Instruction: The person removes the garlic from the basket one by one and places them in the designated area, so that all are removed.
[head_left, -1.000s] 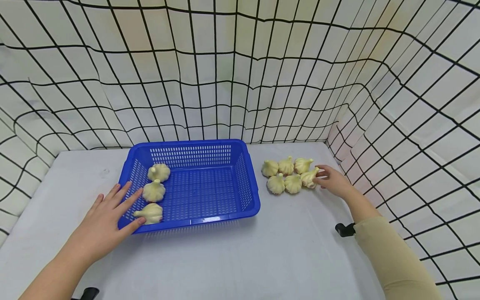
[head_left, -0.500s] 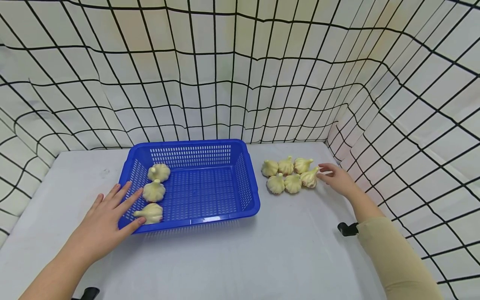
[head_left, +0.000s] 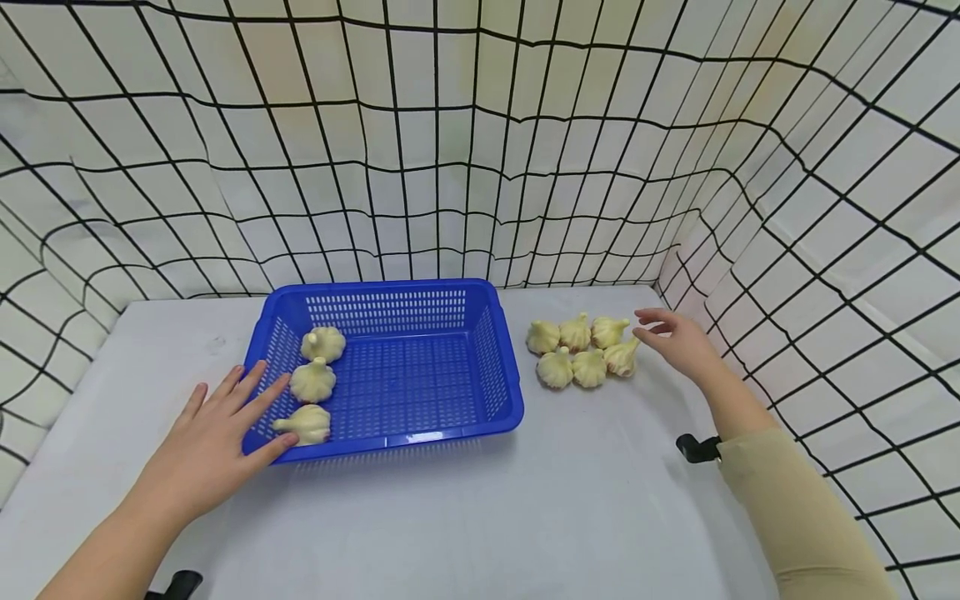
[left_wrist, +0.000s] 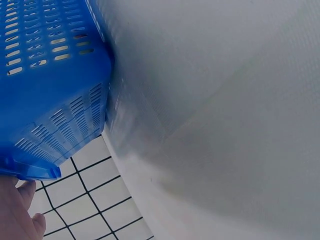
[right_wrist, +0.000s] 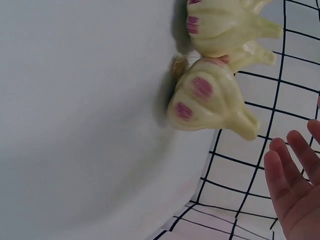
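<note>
My left hand (head_left: 213, 454) rests with spread fingers on the left rim of a blue plastic basket (head_left: 420, 438). Inside, along the left side, three garlic bulbs lie in a column: one at the back (head_left: 324, 343), a middle bulb (head_left: 312, 381) and a front bulb (head_left: 307, 424). To the basket's right, several more bulbs sit in two rows on the table. My right hand (head_left: 682, 346) hovers beside the front-row end bulb (head_left: 620, 358), holding nothing. The right wrist view shows a gap between that purple-blotched bulb (right_wrist: 205, 97) and the relaxed fingers (right_wrist: 279, 172).
A white cloth covers the table (head_left: 480, 525). Black netting (head_left: 431, 167) over white sheeting rises behind the basket and along both sides. It stands close to my right forearm. Another bulb (head_left: 609, 332) ends the back row, near my right fingertips.
My right fingers have come off the end garlic bulb, and the hand has shifted slightly right and toward the back. The left hand has stayed on the basket rim.
</note>
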